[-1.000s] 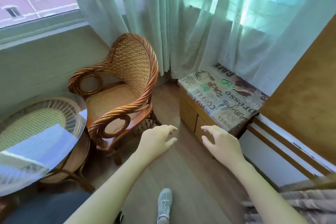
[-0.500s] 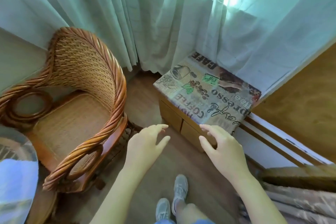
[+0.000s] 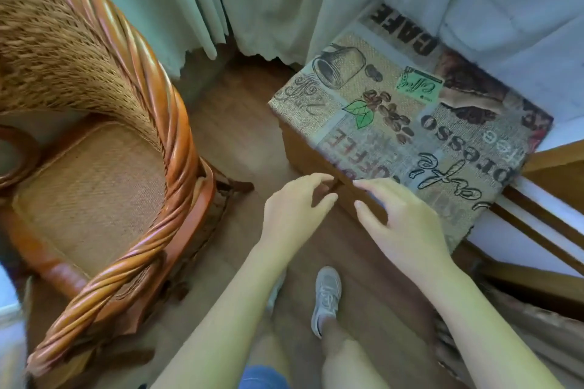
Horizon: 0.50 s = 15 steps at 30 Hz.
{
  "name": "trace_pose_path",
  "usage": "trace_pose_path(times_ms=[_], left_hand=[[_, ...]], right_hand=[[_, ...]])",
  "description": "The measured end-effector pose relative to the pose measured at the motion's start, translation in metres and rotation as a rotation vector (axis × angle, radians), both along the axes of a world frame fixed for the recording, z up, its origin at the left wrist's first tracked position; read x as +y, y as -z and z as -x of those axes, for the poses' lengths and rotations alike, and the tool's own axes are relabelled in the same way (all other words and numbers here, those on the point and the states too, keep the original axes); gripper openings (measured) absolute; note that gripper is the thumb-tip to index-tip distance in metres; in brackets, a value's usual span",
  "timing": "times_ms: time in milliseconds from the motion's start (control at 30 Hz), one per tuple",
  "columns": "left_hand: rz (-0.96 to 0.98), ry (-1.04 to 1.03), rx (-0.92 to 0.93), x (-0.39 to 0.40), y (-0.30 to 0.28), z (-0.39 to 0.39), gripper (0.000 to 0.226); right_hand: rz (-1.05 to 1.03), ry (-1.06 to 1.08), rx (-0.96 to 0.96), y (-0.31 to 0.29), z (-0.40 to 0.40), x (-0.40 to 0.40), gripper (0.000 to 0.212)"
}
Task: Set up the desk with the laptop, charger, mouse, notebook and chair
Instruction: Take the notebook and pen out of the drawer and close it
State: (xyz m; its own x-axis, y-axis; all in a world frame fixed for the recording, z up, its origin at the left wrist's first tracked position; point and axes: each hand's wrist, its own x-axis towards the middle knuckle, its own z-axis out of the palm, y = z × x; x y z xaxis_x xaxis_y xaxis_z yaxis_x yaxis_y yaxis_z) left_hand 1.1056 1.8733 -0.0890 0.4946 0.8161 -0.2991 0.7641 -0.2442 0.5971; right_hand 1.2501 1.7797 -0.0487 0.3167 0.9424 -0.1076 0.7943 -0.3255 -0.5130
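Observation:
A woven rattan chair [image 3: 94, 174] with twisted orange armrests fills the left side. A low wooden cabinet [image 3: 313, 158] stands at centre right, its top covered by a cloth [image 3: 410, 123] printed with coffee pictures and words. My left hand [image 3: 294, 211] hovers open just in front of the cabinet's front edge, fingers curled, nothing in it. My right hand [image 3: 401, 224] is spread open beside it, fingertips at the cloth's near edge. No laptop, charger, mouse or notebook is in view.
Pale green curtains [image 3: 252, 0] hang behind the chair and cabinet. Wooden floor [image 3: 227, 123] runs between them. My grey shoe [image 3: 325, 300] stands below the hands. White and wood panelling [image 3: 543, 230] lies at the right.
The view has moved closer and lower toward the cabinet. Both hands have advanced to its front edge. The round glass table has left the frame.

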Motion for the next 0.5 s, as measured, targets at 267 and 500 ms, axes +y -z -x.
trace_pose_path(times_ms=[267, 500], left_hand=[[0.592, -0.281, -0.259, 0.032, 0.183, -0.033, 0.028], [1.03, -0.511, -0.417, 0.041, 0.257, -0.085, 0.081]], right_hand=[[-0.001, 0.06, -0.111, 0.122, -0.009, 0.023, 0.03], [0.083, 0.046, -0.388, 0.189, -0.02, 0.025, 0.056]])
